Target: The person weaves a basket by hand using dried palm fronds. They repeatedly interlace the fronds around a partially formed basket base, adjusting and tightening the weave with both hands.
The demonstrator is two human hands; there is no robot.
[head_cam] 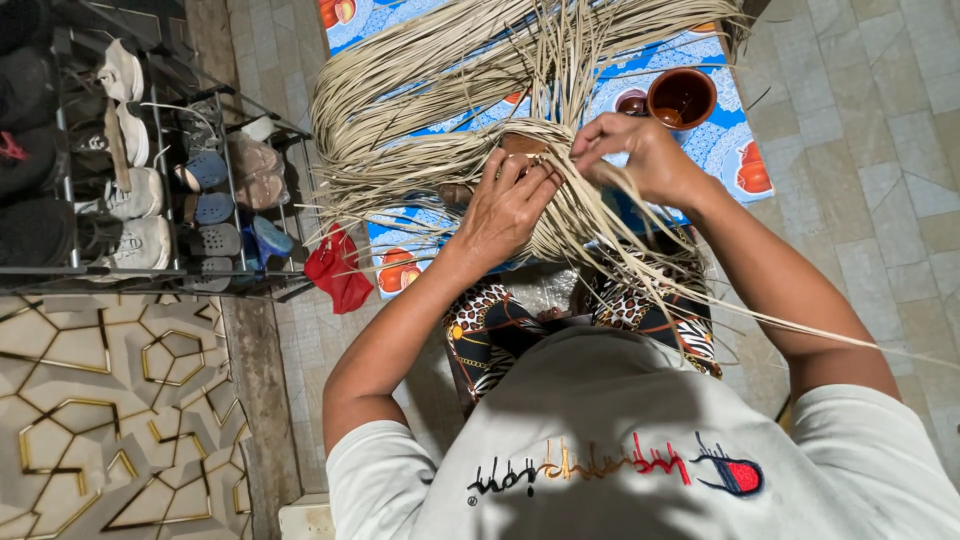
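the pale straw strands [440,150] were gathered just in front of the brown cup [682,97], over the blue patterned mat [725,140]. strands were pinched by the left hand [505,210] and the right hand [640,155], fingers closed narrow. loose ends could be tangled or snapped if pulled hard. left of the cup, a shoe rack [150,170] was seen on the tiled floor [880,150].

White tee, patterned trousers: what we wear as seen from our own head camera.

Well back from the fingers of our left hand [505,205] and right hand [640,155], our arms run bare to short white sleeves; the shirt carries a line of black, orange and red lettering with a blue-and-red emblem, above leopard-and-zebra print trousers with gold chain motifs.
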